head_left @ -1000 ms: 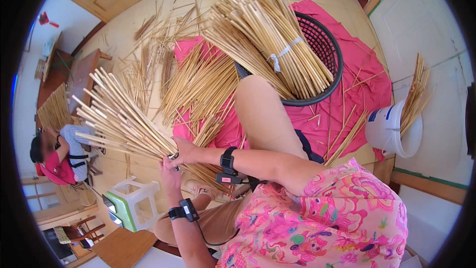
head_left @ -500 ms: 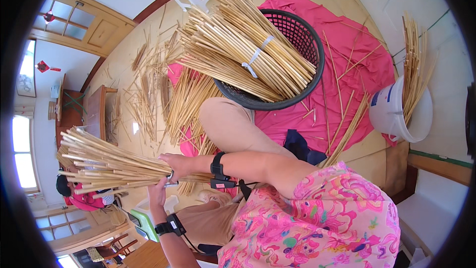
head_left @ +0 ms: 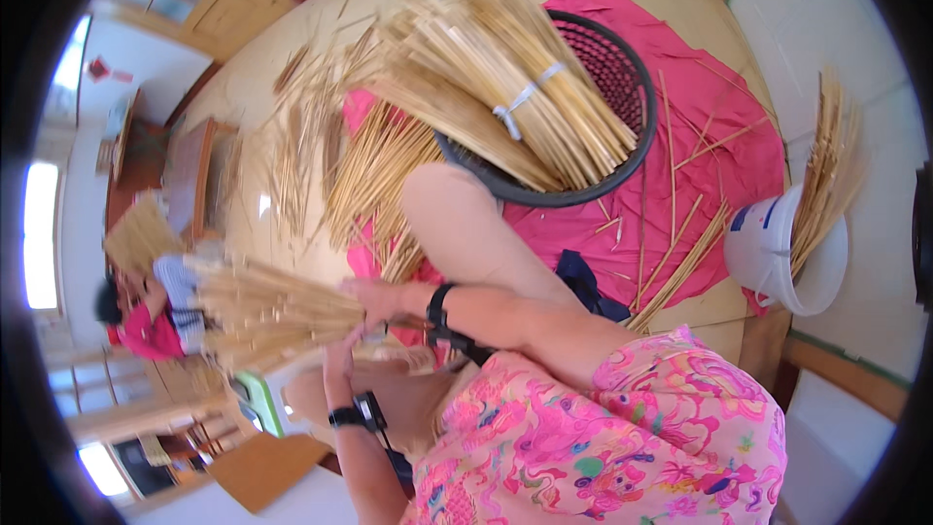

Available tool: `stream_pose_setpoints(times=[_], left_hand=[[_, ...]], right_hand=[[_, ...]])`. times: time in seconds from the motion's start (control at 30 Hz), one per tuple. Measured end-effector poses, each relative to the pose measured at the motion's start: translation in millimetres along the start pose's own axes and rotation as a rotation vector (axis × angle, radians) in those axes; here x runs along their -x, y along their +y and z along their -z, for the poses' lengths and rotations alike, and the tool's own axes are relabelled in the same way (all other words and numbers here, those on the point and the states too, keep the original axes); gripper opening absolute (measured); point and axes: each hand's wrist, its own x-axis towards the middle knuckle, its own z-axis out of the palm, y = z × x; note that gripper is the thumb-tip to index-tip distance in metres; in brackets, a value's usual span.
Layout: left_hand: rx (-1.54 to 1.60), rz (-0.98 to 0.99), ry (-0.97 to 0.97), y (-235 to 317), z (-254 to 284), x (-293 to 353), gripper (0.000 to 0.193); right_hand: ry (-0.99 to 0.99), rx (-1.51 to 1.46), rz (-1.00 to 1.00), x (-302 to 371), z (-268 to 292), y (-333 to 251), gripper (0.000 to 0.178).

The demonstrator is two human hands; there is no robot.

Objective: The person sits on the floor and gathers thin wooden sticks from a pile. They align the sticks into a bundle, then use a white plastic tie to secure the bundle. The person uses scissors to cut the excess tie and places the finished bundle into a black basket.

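Note:
A loose bundle of pale, straw-like stalks [head_left: 272, 313] lies across my hands, its spread ends pointing left and smeared by motion. My right hand [head_left: 387, 299] wraps the gathered end from above, fingers closed. Just below, my left hand [head_left: 340, 362] grips the same end from the near side; its fingertips are partly hidden. Past my knee, bundles of stalks [head_left: 544, 107] tied with a white strip lean in a black plastic basket [head_left: 643, 126]. More loose stalks [head_left: 379, 185] lie left of the basket.
Under the basket spreads a pink cloth [head_left: 724, 170] with scattered stalks. At right, a tipped white bucket [head_left: 773, 248] holds stalks [head_left: 826, 170]. A green-topped stool [head_left: 256, 403] stands near my left arm. A person in pink [head_left: 151, 331] is at far left.
The whole view has shifted, and the bundle with both hands now sits further right in the picture and is blurred. Far left, a brownish sheaf now shows above the other person.

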Motion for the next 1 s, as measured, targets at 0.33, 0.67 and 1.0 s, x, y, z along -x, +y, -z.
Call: stream_pose_setpoints(times=[0.33,0.67,1.0], left_hand=[[0.137,-0.239,-0.044,41.9,-17.4,-14.6,0.048],[0.258,-0.314,-0.097,7.2,-0.6,-34.2,0.047],[0.405,-0.39,-0.011,-19.9,4.4,-76.4,0.042]], right_hand=[[-0.032,-0.332,-0.185,5.7,13.3,6.2,0.081],[-0.12,0.16,-0.249,-13.8,11.9,-7.4,0.088],[-0.118,0.093,-0.265,-24.4,1.1,26.8,0.071]])
